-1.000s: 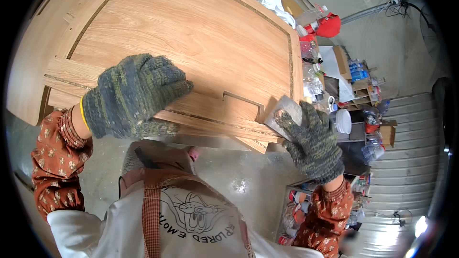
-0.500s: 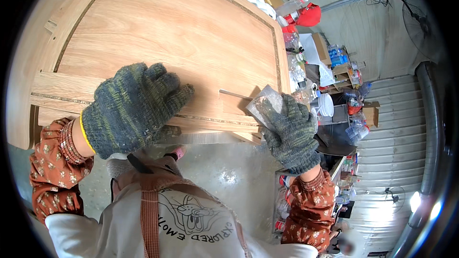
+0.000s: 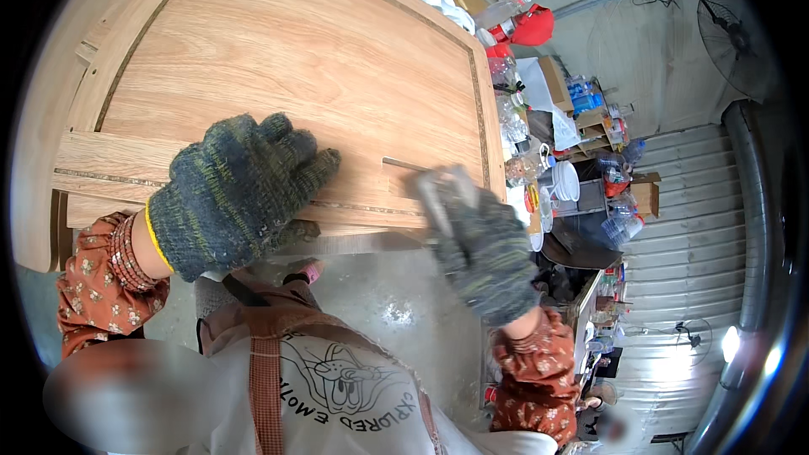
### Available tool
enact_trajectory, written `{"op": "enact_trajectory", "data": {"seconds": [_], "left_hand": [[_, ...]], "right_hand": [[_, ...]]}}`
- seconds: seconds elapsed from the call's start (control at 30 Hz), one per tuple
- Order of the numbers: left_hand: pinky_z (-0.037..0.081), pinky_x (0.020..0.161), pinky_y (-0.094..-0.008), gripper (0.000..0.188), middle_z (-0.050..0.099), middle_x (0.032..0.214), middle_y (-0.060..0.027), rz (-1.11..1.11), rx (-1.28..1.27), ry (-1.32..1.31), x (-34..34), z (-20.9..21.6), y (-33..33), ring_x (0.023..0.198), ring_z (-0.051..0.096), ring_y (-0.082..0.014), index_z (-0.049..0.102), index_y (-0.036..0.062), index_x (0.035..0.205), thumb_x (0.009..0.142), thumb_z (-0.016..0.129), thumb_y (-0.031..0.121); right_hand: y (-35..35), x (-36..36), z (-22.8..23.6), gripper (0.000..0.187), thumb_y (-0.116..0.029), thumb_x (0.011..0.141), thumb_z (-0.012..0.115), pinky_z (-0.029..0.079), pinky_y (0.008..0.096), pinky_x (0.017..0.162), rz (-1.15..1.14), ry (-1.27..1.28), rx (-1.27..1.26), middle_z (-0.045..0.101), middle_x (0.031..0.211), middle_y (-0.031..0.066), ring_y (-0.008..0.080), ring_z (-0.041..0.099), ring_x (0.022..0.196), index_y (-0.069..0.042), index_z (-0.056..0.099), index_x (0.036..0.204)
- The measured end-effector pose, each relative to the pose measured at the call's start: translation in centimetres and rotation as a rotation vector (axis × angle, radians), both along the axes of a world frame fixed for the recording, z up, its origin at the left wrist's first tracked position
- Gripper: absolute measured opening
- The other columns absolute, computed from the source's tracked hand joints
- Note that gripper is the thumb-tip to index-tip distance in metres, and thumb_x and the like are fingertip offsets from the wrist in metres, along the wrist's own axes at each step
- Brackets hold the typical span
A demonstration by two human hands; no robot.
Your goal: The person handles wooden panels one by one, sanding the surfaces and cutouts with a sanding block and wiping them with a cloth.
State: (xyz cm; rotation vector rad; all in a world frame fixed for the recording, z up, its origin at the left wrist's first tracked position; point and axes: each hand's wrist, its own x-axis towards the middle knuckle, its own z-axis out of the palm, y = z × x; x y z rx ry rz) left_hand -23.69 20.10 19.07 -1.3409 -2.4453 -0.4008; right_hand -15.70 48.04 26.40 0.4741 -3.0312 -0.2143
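A light wood-grain panel (image 3: pixel 337 59) with dark grooves along its border lies in front of me. My left hand (image 3: pixel 232 194), in a dark knitted glove, rests on it near the front edge, fingers stretched over the surface and thumb at the edge. My right hand (image 3: pixel 489 253), gloved alike, is smeared by motion at the panel's near right corner. It grips a worn grey piece of sandpaper (image 3: pixel 451 194), blurred now. Just left of that is a narrow rectangular cutout (image 3: pixel 400 167) in the panel, partly hidden by the sandpaper.
Plastic bottles (image 3: pixel 506 8), a red cloth-like item (image 3: pixel 533 25), white buckets (image 3: pixel 566 181) and cardboard boxes (image 3: pixel 645 195) crowd the right side. A wall fan (image 3: pixel 733 38) hangs beyond. Below the panel's front edge shows the grey floor (image 3: pixel 396 286). Another person (image 3: pixel 594 421) is at the lower right.
My right hand has moved left with the sandpaper, from the panel's right corner toward the cutout. My left hand stays in place on the panel.
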Motion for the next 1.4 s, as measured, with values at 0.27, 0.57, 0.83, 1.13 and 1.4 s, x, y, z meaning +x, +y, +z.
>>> {"op": "enact_trajectory", "data": {"seconds": [0.27, 0.57, 0.83, 1.13, 1.4], "left_hand": [[0.045, 0.092, -0.0443, 0.065, 0.062, 0.119, -0.0127, 0.006, -0.028, 0.043, 1.0, 0.3, 0.2, 0.107, 0.058, -0.0319, 0.059, 0.0078, 0.128, 0.075, 0.068, 0.043], [0.044, 0.093, -0.0463, 0.062, 0.059, 0.122, -0.0117, 0.079, -0.083, -0.117, 2.2, 0.4, -0.1, 0.107, 0.056, -0.032, 0.057, 0.0086, 0.129, 0.08, 0.063, 0.046], [0.044, 0.093, -0.0465, 0.062, 0.059, 0.121, -0.0119, 0.103, 0.022, 0.036, 2.6, -1.7, -0.5, 0.106, 0.056, -0.0316, 0.057, 0.0082, 0.129, 0.079, 0.063, 0.045], [0.045, 0.093, -0.0451, 0.066, 0.06, 0.123, -0.0143, 0.056, -0.077, 0.052, 2.4, -1.2, -0.4, 0.11, 0.057, -0.0308, 0.057, 0.0066, 0.129, 0.075, 0.068, 0.043], [0.046, 0.093, -0.0476, 0.067, 0.061, 0.121, -0.0166, 0.047, -0.015, -0.016, 2.3, -1.1, 0.0, 0.107, 0.059, -0.0341, 0.059, 0.0043, 0.126, 0.072, 0.071, 0.042]], "right_hand": [[3.6, 4.0, -1.1, 0.061, -0.036, 0.084, 0.063, 0.045, 0.0536, 0.088, -0.216, 0.056, 0.151, 0.053, 0.119, 0.0316, 0.0449, 0.055, 0.103, -0.015, 0.05, 0.14], [3.2, 5.0, -2.6, 0.065, -0.035, 0.084, 0.064, 0.044, 0.0554, 0.089, -0.154, 0.13, 0.224, 0.052, 0.121, 0.033, 0.0448, 0.056, 0.104, -0.009, 0.047, 0.141], [-0.8, 4.4, -3.9, 0.061, -0.038, 0.087, 0.059, 0.042, 0.048, 0.091, 0.085, 0.077, -0.043, 0.05, 0.127, 0.026, 0.0403, 0.052, 0.109, -0.011, 0.047, 0.142], [0.1, 5.8, -4.0, 0.059, -0.04, 0.09, 0.057, 0.045, 0.052, 0.087, -0.078, 0.16, 0.039, 0.048, 0.125, 0.0286, 0.0403, 0.054, 0.105, -0.012, 0.048, 0.141], [7.1, 4.3, -3.5, 0.057, -0.03, 0.083, 0.064, 0.038, 0.0522, 0.099, -0.223, 0.172, 0.075, 0.045, 0.136, 0.0235, 0.0395, 0.05, 0.117, -0.023, 0.052, 0.139]]}}
